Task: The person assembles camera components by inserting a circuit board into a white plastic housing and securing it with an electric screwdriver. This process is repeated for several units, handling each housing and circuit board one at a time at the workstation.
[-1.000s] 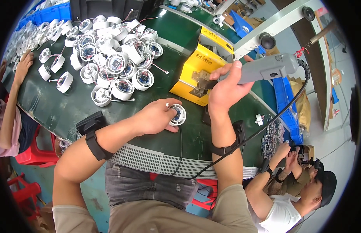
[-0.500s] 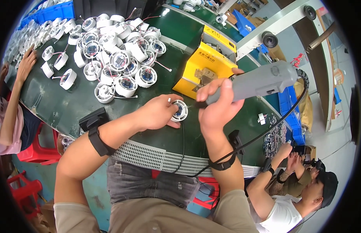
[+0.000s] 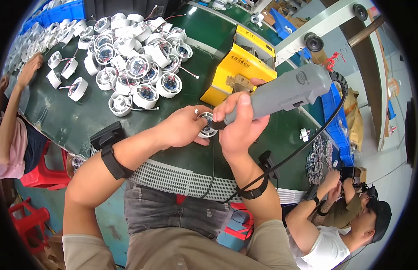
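Note:
My left hand (image 3: 182,128) is closed on a small white round housing (image 3: 208,133), holding it low over the green table. A dark circuit board sits inside its rim, partly hidden by my fingers. In my right hand (image 3: 241,126) is a grey electric screwdriver (image 3: 281,93), gripped near its front end and tilted, with its black nose at the housing's right side. The bit's tip is hidden, so I cannot tell whether it touches a screw. Beyond my right hand stands a yellow screw feeder (image 3: 233,65) with a metal block on its front.
A heap of similar white housings (image 3: 137,67) with thin wires lies at the far left. The screwdriver's black cable (image 3: 303,148) curves down past my right forearm. Blue bins (image 3: 337,121) stand at right. Co-workers sit at both sides; one person's hand (image 3: 31,69) reaches toward white parts.
My right hand has moved left with the screwdriver, bringing its nose from beside the housing onto it. My left hand stays nearly in place.

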A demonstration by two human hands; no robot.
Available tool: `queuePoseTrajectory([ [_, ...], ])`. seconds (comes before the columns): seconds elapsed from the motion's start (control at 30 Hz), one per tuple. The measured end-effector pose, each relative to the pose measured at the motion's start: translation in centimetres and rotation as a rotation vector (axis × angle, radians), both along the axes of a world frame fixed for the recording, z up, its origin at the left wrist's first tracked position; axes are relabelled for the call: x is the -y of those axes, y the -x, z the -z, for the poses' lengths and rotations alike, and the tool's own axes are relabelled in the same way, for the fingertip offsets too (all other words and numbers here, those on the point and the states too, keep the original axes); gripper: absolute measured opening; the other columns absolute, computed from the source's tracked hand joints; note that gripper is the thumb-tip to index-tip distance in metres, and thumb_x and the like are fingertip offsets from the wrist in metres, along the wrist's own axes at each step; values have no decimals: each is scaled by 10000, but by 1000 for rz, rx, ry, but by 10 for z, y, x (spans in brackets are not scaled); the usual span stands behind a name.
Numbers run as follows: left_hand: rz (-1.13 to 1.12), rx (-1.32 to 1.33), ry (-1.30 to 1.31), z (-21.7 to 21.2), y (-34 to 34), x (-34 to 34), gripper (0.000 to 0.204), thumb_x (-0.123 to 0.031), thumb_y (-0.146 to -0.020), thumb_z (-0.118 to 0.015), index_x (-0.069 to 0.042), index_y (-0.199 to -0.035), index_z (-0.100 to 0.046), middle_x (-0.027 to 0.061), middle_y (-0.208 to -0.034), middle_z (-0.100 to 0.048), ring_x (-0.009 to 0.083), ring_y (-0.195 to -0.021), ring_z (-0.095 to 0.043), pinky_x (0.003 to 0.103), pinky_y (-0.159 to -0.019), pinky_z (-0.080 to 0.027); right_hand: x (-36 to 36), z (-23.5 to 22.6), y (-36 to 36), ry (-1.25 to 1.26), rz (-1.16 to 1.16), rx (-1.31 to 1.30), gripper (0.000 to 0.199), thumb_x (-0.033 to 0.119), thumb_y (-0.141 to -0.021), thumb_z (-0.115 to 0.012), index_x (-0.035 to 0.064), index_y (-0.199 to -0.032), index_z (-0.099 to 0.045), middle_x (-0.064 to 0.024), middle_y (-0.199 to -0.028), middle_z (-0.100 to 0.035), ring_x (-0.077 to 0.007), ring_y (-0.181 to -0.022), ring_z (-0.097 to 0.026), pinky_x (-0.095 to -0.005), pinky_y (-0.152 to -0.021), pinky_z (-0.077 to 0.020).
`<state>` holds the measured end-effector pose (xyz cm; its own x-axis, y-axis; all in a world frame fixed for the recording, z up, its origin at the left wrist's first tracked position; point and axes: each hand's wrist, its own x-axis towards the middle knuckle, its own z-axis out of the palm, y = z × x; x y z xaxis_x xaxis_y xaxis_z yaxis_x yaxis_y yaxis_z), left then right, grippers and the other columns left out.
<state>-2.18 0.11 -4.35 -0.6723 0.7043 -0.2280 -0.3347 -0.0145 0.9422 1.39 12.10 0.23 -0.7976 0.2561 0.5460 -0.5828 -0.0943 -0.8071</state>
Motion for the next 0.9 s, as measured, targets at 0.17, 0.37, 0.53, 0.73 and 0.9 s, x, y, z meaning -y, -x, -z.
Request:
queuePoseTrajectory([
  [0.17, -7, -3, 13, 1, 0, -1, 357, -69, -967, -412, 64, -1293, -467, 191, -1068, -619, 256, -849, -704, 290, -770, -589, -2, 2, 3, -33, 7, 1, 344, 121, -950, -454, 11, -1254, -339, -78, -657, -472, -163, -489, -488, -320, -474, -469],
  [0.37, 5, -29, 10, -2, 1, -1, 350, -54, -960, -433, 79, -1281, -469, 193, -1081, -621, 248, -852, -701, 291, -744, -598, -2, 2, 5, -53, -32, -5, 353, 145, -945, -479, 2, -1236, -341, -77, -647, -472, -159, -473, -487, -315, -473, -466],
  [0.53, -41, 10, -48, 0, -1, -1, 337, -75, -955, -496, 83, -1252, -490, 181, -1102, -612, 246, -860, -696, 301, -749, -607, -1, 11, 4, -38, -69, -22, 369, 154, -938, -496, -1, -1234, -338, -74, -642, -470, -155, -469, -487, -308, -474, -464],
  [0.73, -28, -139, 20, 0, -1, 2, 337, -82, -930, -527, 75, -1228, -512, 169, -1050, -629, 230, -844, -698, 295, -710, -608, -10, 11, -6, 5, -168, 10, 453, 205, -952, -543, 5, -1283, -308, -82, -728, -498, -170, -558, -537, -321, -548, -504],
  [0.9, -553, -1221, 207, -29, 3, 13, 478, 53, -777, -542, -42, -1246, -534, 244, -1245, -530, 419, -1102, -553, 440, -928, -472, -47, 9, -9, -79, -182, -132, 642, 411, -954, -561, 14, -1356, -257, -102, -940, -521, -194, -811, -588, -355, -778, -517],
])
